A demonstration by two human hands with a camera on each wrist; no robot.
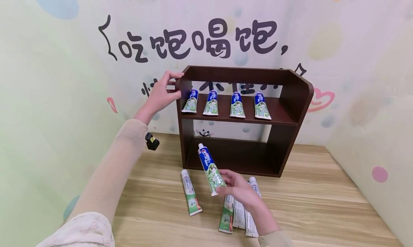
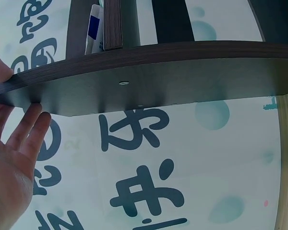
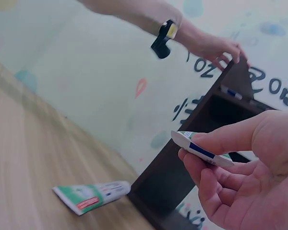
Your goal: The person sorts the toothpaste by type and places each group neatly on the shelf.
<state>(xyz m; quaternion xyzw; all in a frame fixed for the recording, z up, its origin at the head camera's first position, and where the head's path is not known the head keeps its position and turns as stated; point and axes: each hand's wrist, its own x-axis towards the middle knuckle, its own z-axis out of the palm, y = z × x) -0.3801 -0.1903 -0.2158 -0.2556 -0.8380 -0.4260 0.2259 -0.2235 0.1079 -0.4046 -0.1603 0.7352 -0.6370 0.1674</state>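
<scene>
Toothpaste (image 1: 209, 170) pinched in the right hand (image 1: 239, 189), above the wood-grain table (image 1: 316, 189); left hand (image 1: 162, 92) grips the shelf (image 1: 250, 120), black lettering (image 1: 217, 39) sprawling across the dotted wall (image 1: 200, 3) behind.

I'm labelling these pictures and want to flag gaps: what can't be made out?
Head: parts of the tubes lying beneath the right hand, which covers them.
Head: the fine print on the held tube, too small to read.
Left wrist: much of a white tube, hidden by the shelf.
Right wrist: the held tube's cap, hidden behind its flat end and the hand.
</scene>
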